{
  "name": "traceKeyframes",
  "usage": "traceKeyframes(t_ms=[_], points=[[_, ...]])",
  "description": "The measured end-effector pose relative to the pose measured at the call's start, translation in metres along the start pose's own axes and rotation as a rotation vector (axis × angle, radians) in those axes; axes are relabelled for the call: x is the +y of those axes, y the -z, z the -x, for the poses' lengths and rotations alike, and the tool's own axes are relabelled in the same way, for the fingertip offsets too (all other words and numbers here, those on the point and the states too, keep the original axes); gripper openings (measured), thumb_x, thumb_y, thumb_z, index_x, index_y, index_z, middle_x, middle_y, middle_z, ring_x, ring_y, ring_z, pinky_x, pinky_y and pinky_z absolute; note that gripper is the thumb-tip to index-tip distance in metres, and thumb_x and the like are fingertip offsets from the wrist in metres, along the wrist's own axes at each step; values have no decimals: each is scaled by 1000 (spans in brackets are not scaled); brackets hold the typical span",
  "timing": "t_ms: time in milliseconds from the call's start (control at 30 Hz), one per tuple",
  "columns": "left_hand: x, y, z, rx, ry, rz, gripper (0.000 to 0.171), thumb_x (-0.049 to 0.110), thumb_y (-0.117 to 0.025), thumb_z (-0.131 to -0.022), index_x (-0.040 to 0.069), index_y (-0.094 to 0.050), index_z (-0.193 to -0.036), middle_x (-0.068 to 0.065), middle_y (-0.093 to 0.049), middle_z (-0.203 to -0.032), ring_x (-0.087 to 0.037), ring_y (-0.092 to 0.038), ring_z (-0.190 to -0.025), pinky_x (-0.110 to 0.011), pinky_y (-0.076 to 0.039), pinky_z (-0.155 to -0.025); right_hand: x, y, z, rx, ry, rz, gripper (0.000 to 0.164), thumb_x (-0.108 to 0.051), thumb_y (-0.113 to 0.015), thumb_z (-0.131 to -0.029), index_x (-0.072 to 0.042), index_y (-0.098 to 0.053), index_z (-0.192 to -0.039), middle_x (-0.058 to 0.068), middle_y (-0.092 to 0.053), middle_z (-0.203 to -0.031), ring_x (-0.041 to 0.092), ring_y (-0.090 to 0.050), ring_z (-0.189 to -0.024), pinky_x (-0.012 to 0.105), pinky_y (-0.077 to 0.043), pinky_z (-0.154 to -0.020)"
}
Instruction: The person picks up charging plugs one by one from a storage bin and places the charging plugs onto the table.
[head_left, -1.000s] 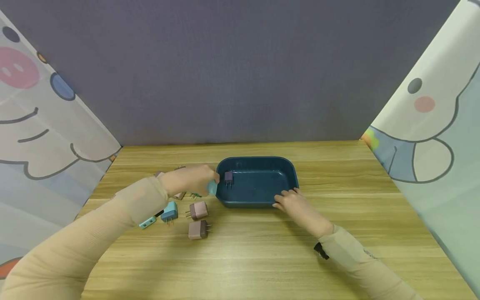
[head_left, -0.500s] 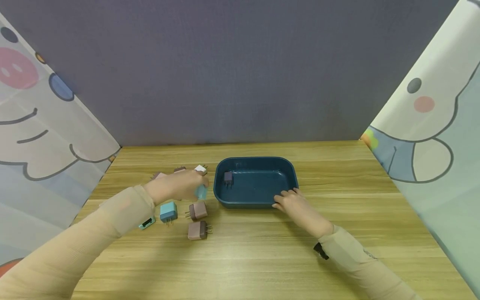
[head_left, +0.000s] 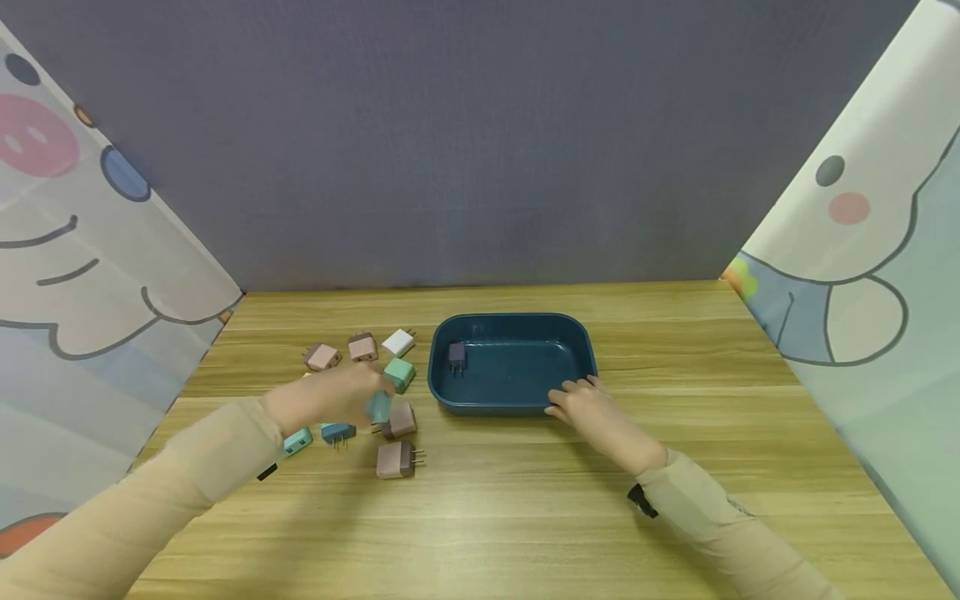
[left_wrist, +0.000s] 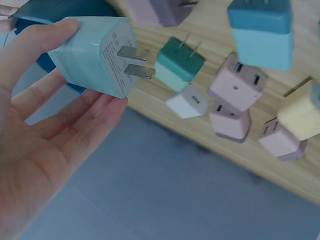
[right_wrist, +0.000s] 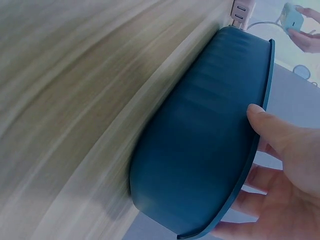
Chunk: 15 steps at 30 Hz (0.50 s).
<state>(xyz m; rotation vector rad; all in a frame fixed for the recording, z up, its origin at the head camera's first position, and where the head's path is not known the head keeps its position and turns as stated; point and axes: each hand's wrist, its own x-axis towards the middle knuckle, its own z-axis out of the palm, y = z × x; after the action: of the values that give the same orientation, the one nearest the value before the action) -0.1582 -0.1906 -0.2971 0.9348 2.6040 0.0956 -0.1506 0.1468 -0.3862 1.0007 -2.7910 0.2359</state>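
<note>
My left hand (head_left: 326, 398) holds a light-blue plug charger (left_wrist: 95, 55) between thumb and fingers, its two metal prongs sticking out. In the head view that charger is above the table, left of a dark-blue plastic bin (head_left: 513, 409). A dark purple charger (head_left: 457, 354) lies inside the bin at its left end. My right hand (head_left: 592, 412) grips the bin's near right rim; in the right wrist view the thumb presses the outer wall and the fingers curl over the edge. Near my left hand lie a green charger (head_left: 399, 374) and a pink charger (head_left: 400, 420).
Around the left hand are more chargers: a white one (head_left: 398, 342), several pink ones such as the nearest (head_left: 395, 460), a blue one (head_left: 338, 432) partly hidden, and a mint one (head_left: 297, 441). A grey wall (head_left: 480, 150) backs the wooden table (head_left: 525, 517).
My left hand has moved left and nearer, away from the bin, still holding the light-blue charger. The green and white chargers have come into view. My right hand stays on the rim.
</note>
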Motion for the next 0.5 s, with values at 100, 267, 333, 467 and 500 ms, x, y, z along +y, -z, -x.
traceKeyframes(t_ms=[100,267,333,467,500], points=[[-3,-6,4,11,-4,5,39,0,-74,-62,-2,-62,-99,-18,-57,-97,-26,-57,-82,-29,-51,-65,0,1,0,-5,1,-1,13,-21,-60,-83,-11,-58,-75,4,-56,-71,24,-55,-66,54,-43,-76],[-6,-15,9,42,-26,3,37,0,-75,-61,-2,-62,-96,-16,-57,-94,-24,-56,-80,-28,-51,-64,0,1,0,-15,-3,0,13,-21,-60,-83,-11,-58,-75,3,-55,-71,24,-56,-66,54,-43,-77],[-8,-18,11,32,-23,28,38,0,-75,-62,-4,-61,-97,-16,-56,-93,-23,-56,-78,-26,-51,-62,0,0,0,-19,-8,0,13,-22,-60,-83,-11,-58,-75,3,-56,-71,24,-56,-67,54,-43,-77],[-10,-25,13,12,-14,70,39,0,-74,-63,-5,-61,-99,-17,-55,-92,-20,-55,-73,-23,-49,-58,0,0,0,-27,-17,-3,13,-22,-59,-84,-11,-58,-77,3,-56,-73,24,-55,-68,54,-43,-78],[-10,-26,14,15,-17,73,38,0,-74,-63,-5,-61,-99,-17,-55,-91,-19,-55,-71,-22,-48,-56,0,0,0,-28,-18,-4,13,-23,-59,-84,-11,-59,-77,3,-57,-73,24,-56,-69,54,-43,-78]])
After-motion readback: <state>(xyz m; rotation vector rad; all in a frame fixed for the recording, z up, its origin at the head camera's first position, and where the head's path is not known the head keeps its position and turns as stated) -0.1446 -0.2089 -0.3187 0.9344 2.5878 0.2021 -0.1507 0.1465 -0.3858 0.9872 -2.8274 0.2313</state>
